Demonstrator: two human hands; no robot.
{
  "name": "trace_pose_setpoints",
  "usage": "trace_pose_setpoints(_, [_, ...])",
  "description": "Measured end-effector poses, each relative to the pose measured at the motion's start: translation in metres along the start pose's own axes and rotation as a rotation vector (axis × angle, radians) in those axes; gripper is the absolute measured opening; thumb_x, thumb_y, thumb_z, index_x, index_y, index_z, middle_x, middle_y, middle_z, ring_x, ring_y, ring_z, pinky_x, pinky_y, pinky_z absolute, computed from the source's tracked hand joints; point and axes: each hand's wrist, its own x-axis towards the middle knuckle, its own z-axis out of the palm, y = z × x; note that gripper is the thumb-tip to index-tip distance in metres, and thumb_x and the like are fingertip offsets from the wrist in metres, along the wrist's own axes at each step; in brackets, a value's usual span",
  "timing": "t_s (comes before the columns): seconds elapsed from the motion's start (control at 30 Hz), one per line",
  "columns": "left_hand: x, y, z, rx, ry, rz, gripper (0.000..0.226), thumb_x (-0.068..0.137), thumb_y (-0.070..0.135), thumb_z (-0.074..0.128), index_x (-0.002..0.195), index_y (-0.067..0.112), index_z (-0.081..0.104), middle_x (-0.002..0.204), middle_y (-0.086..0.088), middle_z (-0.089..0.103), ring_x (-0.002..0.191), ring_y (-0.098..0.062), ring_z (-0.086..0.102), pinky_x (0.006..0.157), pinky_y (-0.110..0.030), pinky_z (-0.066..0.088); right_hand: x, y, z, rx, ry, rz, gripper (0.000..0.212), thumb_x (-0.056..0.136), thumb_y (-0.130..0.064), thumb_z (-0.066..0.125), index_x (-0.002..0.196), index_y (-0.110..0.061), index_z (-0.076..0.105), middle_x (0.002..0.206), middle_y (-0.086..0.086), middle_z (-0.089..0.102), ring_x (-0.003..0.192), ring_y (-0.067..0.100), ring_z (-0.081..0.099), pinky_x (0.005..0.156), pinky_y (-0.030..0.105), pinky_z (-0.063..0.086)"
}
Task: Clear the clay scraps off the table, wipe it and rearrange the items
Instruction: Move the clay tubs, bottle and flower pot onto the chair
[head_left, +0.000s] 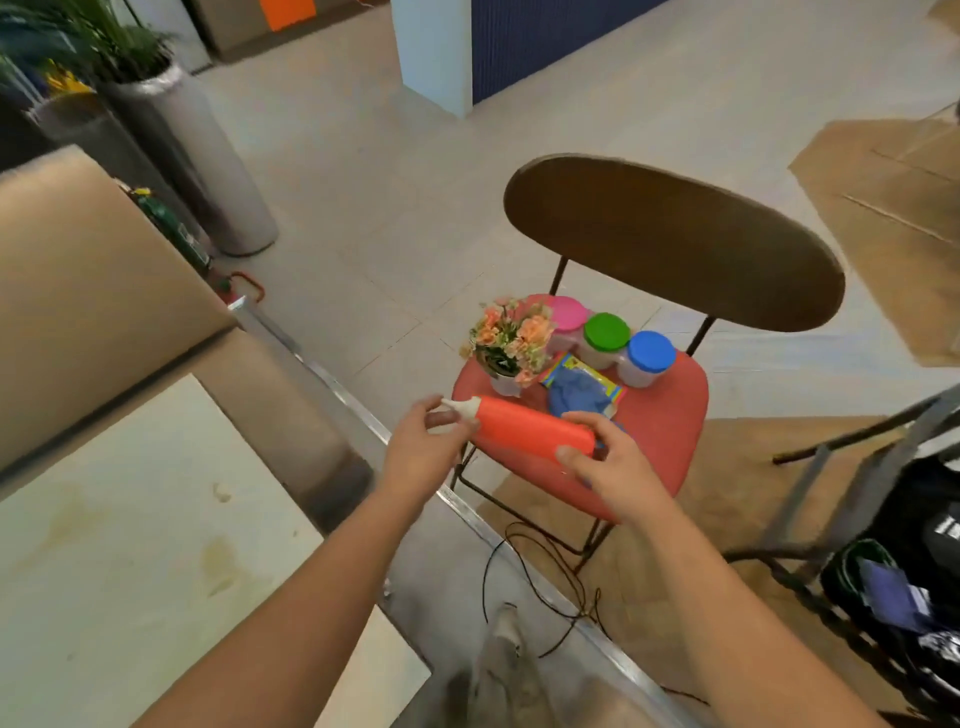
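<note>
- Currently the orange squeeze bottle (530, 431) is held sideways in the air over the red chair seat (670, 415), not over the bench (130, 545).
- The left hand (421, 447) pinches the white nozzle end. The right hand (608, 467) grips the base with its fingers curled round it. Neither hand is free.
- On the seat are a flower pot (511, 343) and three lidded jars (607, 338) (pink, green, blue) in a row near the backrest. A blue cloth (579, 395) lies on a colourful packet (566, 364), just behind the bottle.
- The bench top shows brownish stains (218, 566), so my read is that the wipe isn't done and the bottle is being readied for it. I can't make out clay scraps from this angle.
- Risk: I can't tell whether the nozzle is sealed. Twisting it while the bottle lies sideways could leak liquid onto the seat and cloth.
- Risk: the body looks soft, so a hard squeeze from the right hand could squirt before the bottle reaches the bench.
- Risk: the flower pot sits at the seat's edge, near the left hand. A knock would probably tip it to the floor.
- Risk: a loose cable (540, 566) loops by the chair legs and could snag a foot.
</note>
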Motion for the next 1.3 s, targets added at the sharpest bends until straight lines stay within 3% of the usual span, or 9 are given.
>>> trace_pose_setpoints(0.17, [0.038,-0.008,0.069,-0.017,-0.067,-0.091,0.074,0.089,0.021,0.079,0.152,0.015,0.043,0.111,0.003,0.062,0.108,-0.018,0.066,0.081,-0.036,0.061,0.036,0.028,-0.034,-0.333,0.002,-0.053,0.062,0.072,-0.032,0.086,0.128,-0.035,0.058,0.112,0.000,0.048,0.098,0.022,0.060,0.090,0.034,0.050])
trace_pose_setpoints(0.27, [0.053,-0.015,0.102,-0.012,-0.117,-0.135,0.078,0.087,0.023,0.081,0.154,0.023,0.041,0.111,0.004,0.061,0.095,-0.012,0.067,0.084,-0.039,0.060,0.053,0.041,-0.054,-0.423,0.051,-0.030,0.061,0.076,-0.017,0.086,0.130,-0.024,0.059,0.108,0.008,0.045,0.099,0.021,0.051,0.082,0.023,0.035])
trace_pose_setpoints(0.43, [0.071,-0.027,0.135,0.074,-0.153,-0.176,0.082,0.084,0.027,0.082,0.153,0.032,0.039,0.111,0.002,0.061,0.086,-0.014,0.065,0.085,-0.040,0.058,0.074,0.075,-0.091,-0.451,0.130,0.056,0.061,0.081,-0.014,0.082,0.135,-0.018,0.055,0.108,0.009,0.047,0.105,0.026,0.051,0.080,0.019,0.031])
trace_pose_setpoints(0.6, [0.093,-0.040,0.153,0.273,-0.161,-0.175,0.070,0.065,0.045,0.074,0.132,0.036,0.057,0.114,-0.001,0.068,0.107,-0.025,0.070,0.096,-0.050,0.057,0.104,0.094,-0.112,-0.462,0.194,0.158,0.060,0.087,-0.019,0.076,0.140,-0.017,0.048,0.119,0.018,0.044,0.114,0.034,0.051,0.095,0.029,0.040])
trace_pose_setpoints(0.8, [0.135,-0.062,0.188,0.374,-0.153,-0.145,0.087,0.060,0.051,0.070,0.142,0.029,0.051,0.120,0.000,0.069,0.112,-0.028,0.069,0.099,-0.048,0.055,0.143,0.102,-0.100,-0.485,0.227,0.195,0.058,0.093,-0.027,0.070,0.144,-0.023,0.042,0.132,0.018,0.039,0.122,0.043,0.047,0.114,0.043,0.032])
trace_pose_setpoints(0.9, [0.142,-0.056,0.207,0.417,-0.161,-0.145,0.070,0.076,0.038,0.078,0.140,0.026,0.051,0.104,-0.004,0.071,0.103,-0.034,0.071,0.092,-0.047,0.058,0.160,0.112,-0.093,-0.527,0.231,0.230,0.058,0.094,-0.035,0.066,0.144,-0.027,0.039,0.138,0.017,0.038,0.127,0.045,0.040,0.112,0.044,0.025])
trace_pose_setpoints(1.03, [0.154,-0.060,0.223,0.494,-0.098,-0.110,0.060,0.084,0.032,0.080,0.135,0.015,0.054,0.119,-0.012,0.071,0.116,-0.032,0.064,0.093,-0.032,0.049,0.176,0.121,-0.087,-0.560,0.240,0.221,0.061,0.094,-0.036,0.066,0.146,-0.025,0.037,0.140,0.016,0.037,0.126,0.043,0.040,0.108,0.042,0.026])
trace_pose_setpoints(1.17, [0.160,-0.063,0.226,0.537,-0.056,-0.111,0.023,0.084,0.018,0.071,0.104,0.017,0.060,0.102,-0.008,0.072,0.104,-0.031,0.066,0.081,-0.029,0.045,0.184,0.122,-0.081,-0.580,0.242,0.180,0.061,0.093,-0.034,0.067,0.146,-0.027,0.038,0.136,0.015,0.037,0.122,0.041,0.040,0.107,0.040,0.026])
trace_pose_setpoints(1.3, [0.154,-0.068,0.212,0.534,-0.019,-0.152,0.015,0.084,0.020,0.070,0.093,0.015,0.060,0.097,-0.008,0.071,0.095,-0.031,0.065,0.075,-0.029,0.044,0.187,0.122,-0.075,-0.597,0.252,0.141,0.060,0.093,-0.030,0.067,0.146,-0.028,0.039,0.135,0.016,0.036,0.120,0.041,0.039,0.107,0.040,0.027])
